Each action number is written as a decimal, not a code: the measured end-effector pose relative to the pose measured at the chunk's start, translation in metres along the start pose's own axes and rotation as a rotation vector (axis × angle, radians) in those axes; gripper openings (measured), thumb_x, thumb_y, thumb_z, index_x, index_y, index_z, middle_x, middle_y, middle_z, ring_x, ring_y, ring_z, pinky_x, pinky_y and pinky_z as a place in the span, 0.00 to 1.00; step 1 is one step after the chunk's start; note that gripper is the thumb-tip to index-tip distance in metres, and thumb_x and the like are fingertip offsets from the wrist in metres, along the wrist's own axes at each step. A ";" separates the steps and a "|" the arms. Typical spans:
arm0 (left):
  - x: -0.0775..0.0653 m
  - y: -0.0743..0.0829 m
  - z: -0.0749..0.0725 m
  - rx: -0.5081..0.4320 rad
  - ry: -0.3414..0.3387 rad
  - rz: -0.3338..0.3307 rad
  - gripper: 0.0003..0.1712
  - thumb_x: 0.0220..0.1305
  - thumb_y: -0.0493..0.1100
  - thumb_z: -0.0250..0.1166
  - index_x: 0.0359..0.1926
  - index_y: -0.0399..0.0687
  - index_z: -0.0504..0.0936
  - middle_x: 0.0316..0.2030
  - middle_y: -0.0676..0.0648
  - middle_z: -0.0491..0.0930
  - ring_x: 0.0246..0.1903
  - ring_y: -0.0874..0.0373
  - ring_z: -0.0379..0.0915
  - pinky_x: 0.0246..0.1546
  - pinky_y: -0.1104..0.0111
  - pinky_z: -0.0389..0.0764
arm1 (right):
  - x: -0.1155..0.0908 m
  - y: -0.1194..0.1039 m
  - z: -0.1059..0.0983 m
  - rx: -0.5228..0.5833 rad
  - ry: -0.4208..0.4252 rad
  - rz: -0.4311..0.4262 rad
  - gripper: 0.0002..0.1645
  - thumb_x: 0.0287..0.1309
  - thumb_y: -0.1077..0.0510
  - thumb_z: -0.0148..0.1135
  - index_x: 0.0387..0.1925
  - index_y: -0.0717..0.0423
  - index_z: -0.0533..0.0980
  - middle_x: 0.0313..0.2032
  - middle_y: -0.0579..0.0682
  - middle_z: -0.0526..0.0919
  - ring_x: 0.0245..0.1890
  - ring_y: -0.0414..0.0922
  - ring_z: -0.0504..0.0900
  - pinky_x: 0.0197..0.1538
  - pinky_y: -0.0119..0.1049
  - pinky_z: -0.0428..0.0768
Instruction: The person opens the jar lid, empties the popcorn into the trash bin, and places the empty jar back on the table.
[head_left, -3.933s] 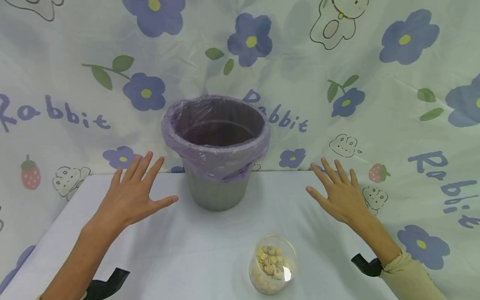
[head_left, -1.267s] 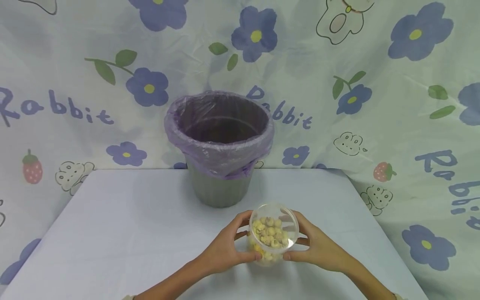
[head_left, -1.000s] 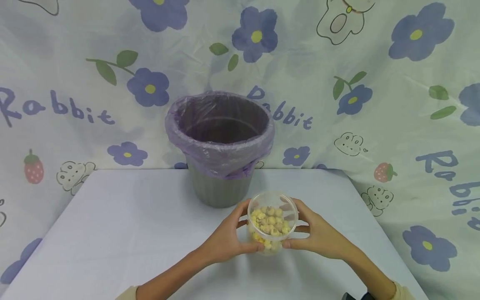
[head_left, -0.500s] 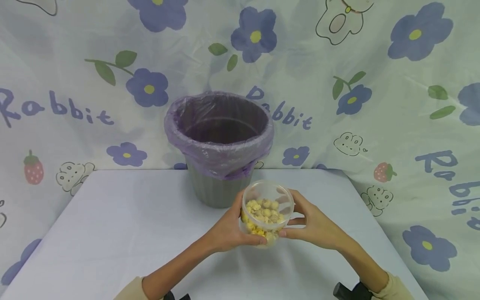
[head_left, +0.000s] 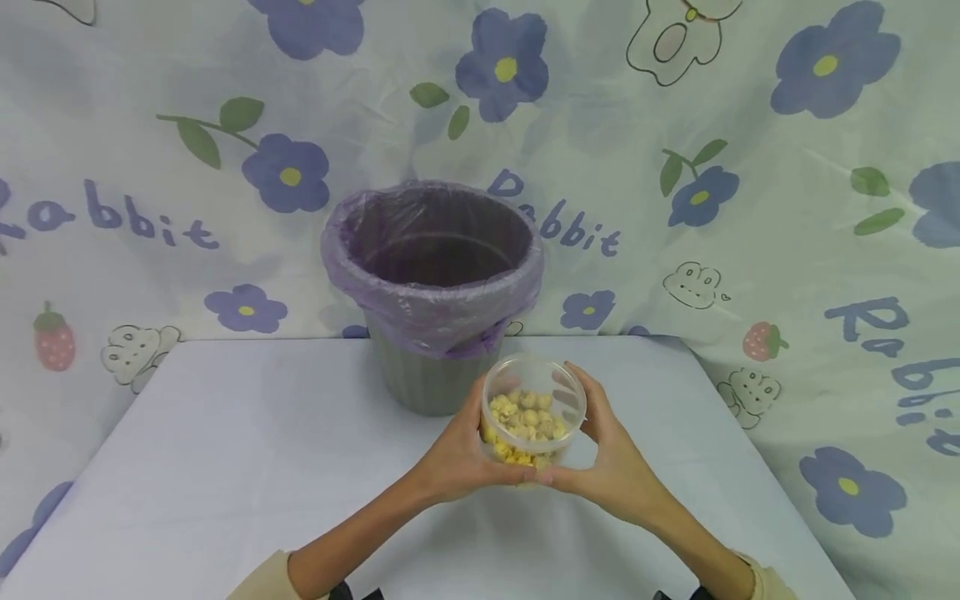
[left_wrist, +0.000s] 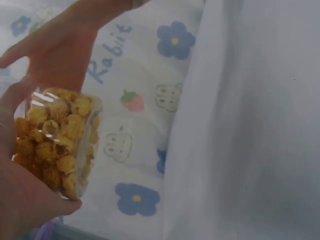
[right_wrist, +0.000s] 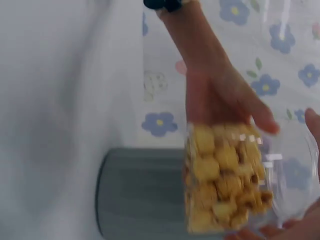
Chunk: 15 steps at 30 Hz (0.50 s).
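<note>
A clear round plastic tub (head_left: 525, 447), part filled with yellow popcorn (head_left: 528, 418), is held above the table just in front of the bin. My left hand (head_left: 459, 458) grips its left side and my right hand (head_left: 613, 460) its right side. The two thumbs meet at the near side, low on the wall. No lid shows on the tub, and its mouth tips slightly toward the camera. In the left wrist view the popcorn (left_wrist: 50, 150) shows through the wall; the right wrist view has the tub's bare upper part toward its right edge.
A grey bin (head_left: 431, 385) lined with a purple plastic bag (head_left: 438, 312) stands at the back of the white-covered table (head_left: 247, 467). Its opening faces up. Behind and at both sides hangs a curtain (head_left: 405, 83) printed with flowers and rabbits.
Both hands, at first spread apart over the table, took hold of the tub and lifted it. It moved up and forward toward the bin; lately the right thumb has slid in to the left thumb.
</note>
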<state>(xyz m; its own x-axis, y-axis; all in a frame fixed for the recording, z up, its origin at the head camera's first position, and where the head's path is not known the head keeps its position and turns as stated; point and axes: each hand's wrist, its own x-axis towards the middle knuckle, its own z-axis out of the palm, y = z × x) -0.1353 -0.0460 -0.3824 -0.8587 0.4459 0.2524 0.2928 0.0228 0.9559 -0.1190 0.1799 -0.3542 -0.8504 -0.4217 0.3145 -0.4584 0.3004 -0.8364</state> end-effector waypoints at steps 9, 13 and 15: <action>-0.001 0.000 0.009 -0.012 0.053 -0.010 0.68 0.45 0.45 0.82 0.78 0.58 0.44 0.71 0.47 0.58 0.65 0.55 0.63 0.66 0.55 0.65 | 0.009 -0.006 0.020 0.115 0.161 0.064 0.66 0.40 0.56 0.83 0.75 0.47 0.51 0.69 0.49 0.64 0.64 0.54 0.66 0.60 0.61 0.68; -0.002 0.000 0.007 0.023 0.056 -0.023 0.68 0.43 0.46 0.82 0.78 0.58 0.45 0.72 0.47 0.59 0.65 0.55 0.64 0.65 0.56 0.66 | 0.012 -0.004 0.017 0.165 0.110 0.042 0.62 0.42 0.56 0.82 0.74 0.49 0.53 0.68 0.49 0.65 0.65 0.54 0.66 0.61 0.60 0.69; -0.003 0.001 0.006 0.049 0.057 -0.017 0.69 0.42 0.47 0.83 0.77 0.59 0.46 0.72 0.45 0.58 0.65 0.54 0.63 0.65 0.55 0.65 | 0.013 -0.003 0.016 0.166 0.087 0.022 0.62 0.43 0.56 0.81 0.74 0.50 0.53 0.68 0.49 0.65 0.67 0.55 0.65 0.61 0.61 0.69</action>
<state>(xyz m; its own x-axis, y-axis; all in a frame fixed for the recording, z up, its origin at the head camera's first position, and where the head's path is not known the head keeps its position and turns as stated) -0.1301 -0.0421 -0.3832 -0.8857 0.3938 0.2458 0.2970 0.0738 0.9520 -0.1243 0.1598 -0.3548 -0.8823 -0.3390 0.3267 -0.3963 0.1602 -0.9041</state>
